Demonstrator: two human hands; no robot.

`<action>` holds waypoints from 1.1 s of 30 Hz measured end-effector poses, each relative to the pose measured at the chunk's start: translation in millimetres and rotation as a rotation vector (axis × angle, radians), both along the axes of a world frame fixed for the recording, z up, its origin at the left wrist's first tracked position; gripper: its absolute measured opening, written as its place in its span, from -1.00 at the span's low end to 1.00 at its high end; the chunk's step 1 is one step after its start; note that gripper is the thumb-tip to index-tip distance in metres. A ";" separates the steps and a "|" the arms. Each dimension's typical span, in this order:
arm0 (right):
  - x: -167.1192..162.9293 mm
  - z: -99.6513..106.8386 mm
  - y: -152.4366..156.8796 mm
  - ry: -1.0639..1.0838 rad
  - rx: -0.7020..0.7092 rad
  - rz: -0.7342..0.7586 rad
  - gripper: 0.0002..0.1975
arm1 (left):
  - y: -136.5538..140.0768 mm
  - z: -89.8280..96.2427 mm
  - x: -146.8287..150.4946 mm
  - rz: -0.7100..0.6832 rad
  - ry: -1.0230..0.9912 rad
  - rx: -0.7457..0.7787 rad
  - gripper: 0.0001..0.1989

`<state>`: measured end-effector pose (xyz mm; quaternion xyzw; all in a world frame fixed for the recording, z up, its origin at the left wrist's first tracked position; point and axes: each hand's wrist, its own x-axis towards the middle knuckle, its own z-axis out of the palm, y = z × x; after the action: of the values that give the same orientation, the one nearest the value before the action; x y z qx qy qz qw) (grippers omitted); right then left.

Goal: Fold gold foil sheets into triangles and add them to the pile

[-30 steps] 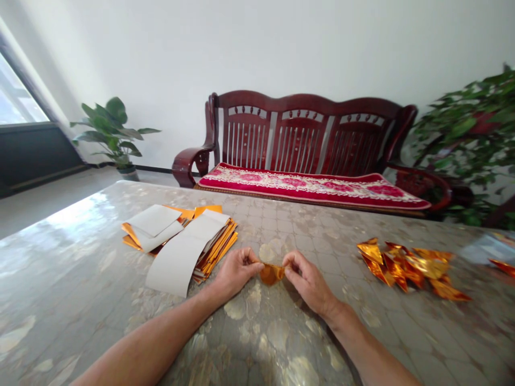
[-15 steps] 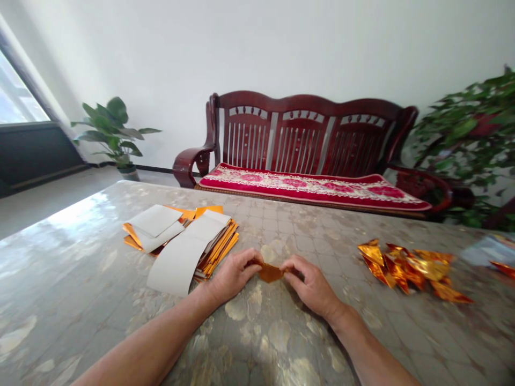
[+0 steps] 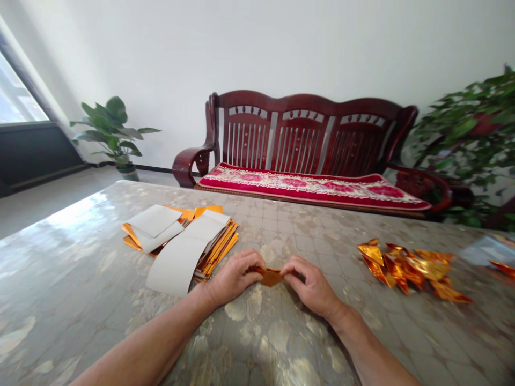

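Between my two hands is a small piece of folded gold foil paper [image 3: 272, 277], held just above or on the tabletop. My left hand [image 3: 237, 273] pinches its left end, and my right hand [image 3: 308, 281] pinches its right end between thumb and fingers. Parts of the foil paper are covered by the fingertips. Beside my left hand lies a stack of gold foil paper sheets [image 3: 219, 249], with pale backs facing up. One curved pale sheet [image 3: 173, 268] hangs over the near side of the stack. To the right lies a pile of folded gold foil shapes [image 3: 410, 268].
The patterned table [image 3: 265, 343] reaches across the whole foreground. At its right edge lies a clear plastic bag [image 3: 485, 251]. Behind the table stands a dark red wooden bench [image 3: 300, 139] with a red floral cushion [image 3: 314, 185]. Potted plants [image 3: 115, 128] stand at both sides.
The folded foil paper has shifted slightly and tilted, so more of its upper edge shows. My left fingers have moved a little rightward along it. My right hand is nearly still.
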<state>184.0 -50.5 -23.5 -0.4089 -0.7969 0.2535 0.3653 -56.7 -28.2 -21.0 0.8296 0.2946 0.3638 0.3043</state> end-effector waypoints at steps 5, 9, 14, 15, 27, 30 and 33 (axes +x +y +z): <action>-1.4 7.1 -4.1 -0.057 -0.015 0.010 -0.89 | -1.2 -0.4 -0.8 -0.037 0.002 -0.004 -0.91; -1.6 11.8 -7.1 -0.159 0.011 0.038 -0.86 | -2.0 -0.5 0.3 0.000 -0.017 -0.001 -0.88; 0.0 11.6 -5.4 -0.207 0.193 0.043 -0.85 | -4.0 0.4 -0.1 0.043 0.002 0.033 -0.89; 0.5 11.7 -4.8 -0.196 0.249 0.030 -0.83 | -4.6 0.8 -0.8 0.040 0.017 0.045 -0.92; -0.8 19.9 -8.9 -0.332 0.375 0.068 -0.79 | -7.9 -4.7 -8.7 0.057 0.290 0.287 -0.83; -1.3 16.6 -8.6 -0.333 0.345 0.070 -0.77 | -7.9 -4.8 -7.7 0.052 0.310 0.300 -0.80; -2.2 12.9 -8.6 -0.319 0.338 0.046 -0.76 | -8.8 -3.5 -5.9 0.034 0.302 0.287 -0.79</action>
<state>181.8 -59.1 -10.6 -0.3584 -0.8849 0.0566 0.2920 -62.6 -37.0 -24.5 0.9045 0.2961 0.2784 0.1291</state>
